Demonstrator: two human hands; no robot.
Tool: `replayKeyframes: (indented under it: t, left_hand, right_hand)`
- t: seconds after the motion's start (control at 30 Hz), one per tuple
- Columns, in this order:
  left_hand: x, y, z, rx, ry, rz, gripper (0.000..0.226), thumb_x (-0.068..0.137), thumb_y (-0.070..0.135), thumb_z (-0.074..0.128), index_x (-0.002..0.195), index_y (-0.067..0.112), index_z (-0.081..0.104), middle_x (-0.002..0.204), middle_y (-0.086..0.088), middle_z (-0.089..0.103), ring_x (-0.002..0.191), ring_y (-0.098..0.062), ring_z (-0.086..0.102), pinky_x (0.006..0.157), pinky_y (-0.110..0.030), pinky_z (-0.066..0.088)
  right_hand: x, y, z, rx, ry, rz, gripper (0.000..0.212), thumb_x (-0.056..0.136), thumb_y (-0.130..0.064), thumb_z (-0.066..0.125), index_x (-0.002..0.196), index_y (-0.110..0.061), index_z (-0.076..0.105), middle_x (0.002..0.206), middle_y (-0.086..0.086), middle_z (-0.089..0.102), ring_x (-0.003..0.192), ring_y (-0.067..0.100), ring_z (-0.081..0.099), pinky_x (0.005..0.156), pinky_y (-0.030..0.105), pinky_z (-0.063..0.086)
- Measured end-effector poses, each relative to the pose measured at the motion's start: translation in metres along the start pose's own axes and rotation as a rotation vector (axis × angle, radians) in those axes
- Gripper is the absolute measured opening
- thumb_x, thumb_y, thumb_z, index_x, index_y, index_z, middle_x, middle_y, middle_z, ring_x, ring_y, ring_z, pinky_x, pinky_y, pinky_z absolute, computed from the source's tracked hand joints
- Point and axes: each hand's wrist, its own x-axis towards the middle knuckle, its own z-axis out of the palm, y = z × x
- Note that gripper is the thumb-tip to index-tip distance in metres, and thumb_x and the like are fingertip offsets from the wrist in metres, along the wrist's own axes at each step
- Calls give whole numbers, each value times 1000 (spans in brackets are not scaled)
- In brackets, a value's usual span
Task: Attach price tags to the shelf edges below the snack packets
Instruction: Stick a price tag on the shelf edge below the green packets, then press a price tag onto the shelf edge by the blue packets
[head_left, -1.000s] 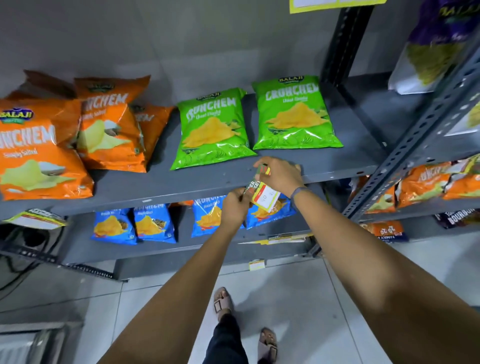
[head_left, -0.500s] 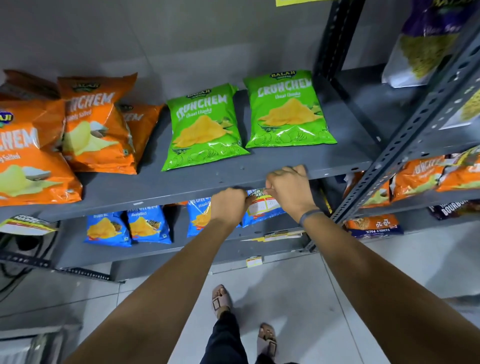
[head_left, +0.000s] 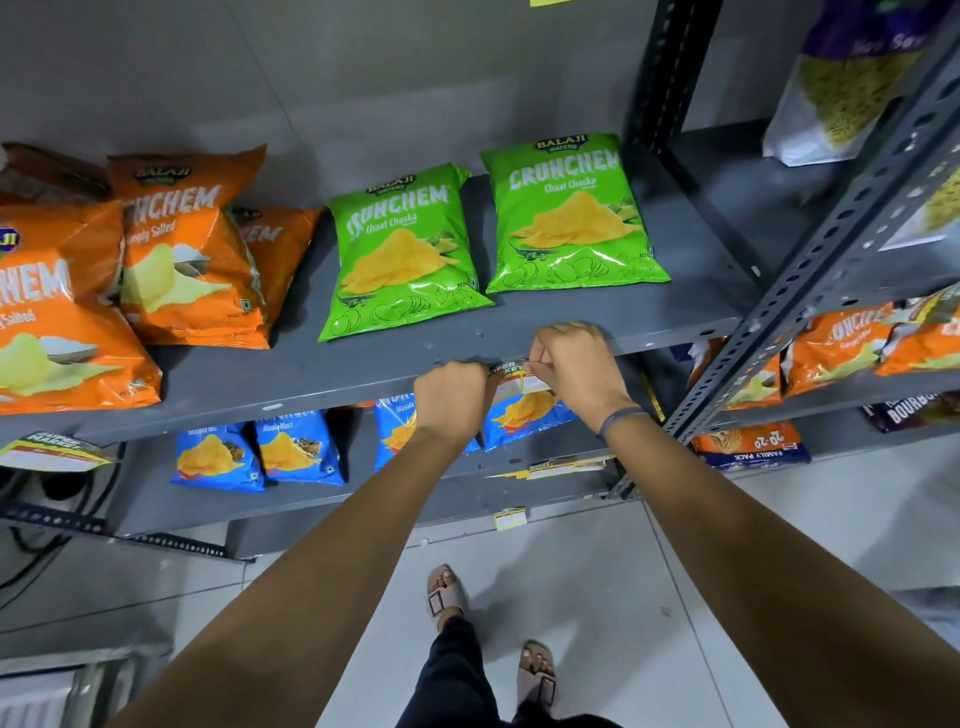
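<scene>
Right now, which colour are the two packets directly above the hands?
Bright green, with yellow crisps printed on them; the head view shows it best.

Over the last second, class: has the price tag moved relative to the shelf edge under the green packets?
Yes. The price tag has gone from hanging below the shelf edge up against it, pinched by the left hand and right hand.

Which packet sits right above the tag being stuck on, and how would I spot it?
Find the grey metal shelf that carries orange and green packets. At its front edge, both hands pinch a price tag. Just behind them lie two green Chaat Chaska packets; it is the left green packet, tilted, beside the orange stack.
</scene>
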Motion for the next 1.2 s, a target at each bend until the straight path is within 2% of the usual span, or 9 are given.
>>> replayKeyframes:
  t: [0.17, 0.3, 0.43, 0.57, 0.73, 0.83, 0.97, 1.1, 1.2]
  left_hand:
    - [3, 3, -9, 2, 18, 21, 47, 91, 49, 48, 74, 10, 67, 76, -17, 71, 74, -38, 67, 57, -29, 35]
    - [6, 12, -13, -10, 26, -3, 35, 88, 45, 55, 79, 13, 67, 75, -16, 72, 73, -37, 68, 58, -28, 35]
    - [3, 12, -10, -7, -17, -76, 39, 89, 48, 51, 84, 13, 69, 82, -14, 73, 79, -36, 68, 61, -27, 36]
    - [-6, -12, -17, -37, -27, -37, 45, 87, 53, 53, 81, 11, 67, 84, -16, 72, 82, -37, 67, 59, -29, 36]
    - [-45, -104, -33, -114, 69, -115, 35, 88, 45, 55, 78, 13, 67, 80, -19, 72, 78, -40, 66, 56, -30, 35]
    - [-77, -185, -40, -129, 139, -214, 30, 89, 43, 54, 81, 17, 67, 82, -15, 72, 87, -36, 65, 57, -32, 44]
    - [-132, -300, -49, -116, 284, -321, 17, 86, 30, 62, 79, 15, 62, 81, -11, 68, 92, -33, 60, 54, -38, 48]
    - [-162, -397, -58, -148, 368, -530, 21, 87, 29, 60, 80, 10, 58, 82, -14, 65, 90, -36, 59, 57, -40, 47]
    - [-164, -450, -53, -294, 244, -779, 27, 89, 32, 56, 91, 5, 60, 97, -23, 68, 96, -41, 61, 69, -43, 49]
  right_hand:
    - [2, -1, 0, 49, 8, 44, 13, 76, -16, 74, 74, -8, 65, 78, 10, 72, 79, 31, 64, 81, 37, 46]
    - [4, -2, 1, 41, 11, 70, 14, 75, -20, 75, 74, -11, 64, 78, 7, 73, 80, 29, 65, 81, 35, 44]
    - [-1, -7, 0, 3, 26, 111, 12, 75, -21, 74, 81, -16, 65, 87, 4, 72, 91, 27, 62, 86, 35, 37]
    - [-14, -27, 9, -4, 145, 134, 15, 77, -19, 70, 91, -21, 64, 96, 3, 66, 102, 28, 54, 87, 39, 36]
    - [-14, -91, 45, 325, 152, 103, 11, 79, -9, 67, 89, -13, 67, 90, 11, 69, 87, 30, 63, 81, 43, 52]
    - [-6, -141, 78, 478, -7, 28, 13, 80, -3, 65, 90, -9, 69, 91, 14, 70, 80, 28, 66, 76, 37, 55]
    - [10, -226, 129, 577, -253, -7, 15, 81, -2, 66, 96, -4, 69, 96, 19, 73, 75, 15, 61, 73, 22, 45]
    - [14, -328, 177, 649, -386, 33, 20, 85, -2, 63, 104, 3, 67, 106, 25, 71, 89, 27, 67, 82, 32, 52]
    - [12, -395, 197, 559, -216, -28, 21, 84, -10, 64, 104, -8, 67, 108, 18, 69, 99, 34, 64, 86, 44, 53]
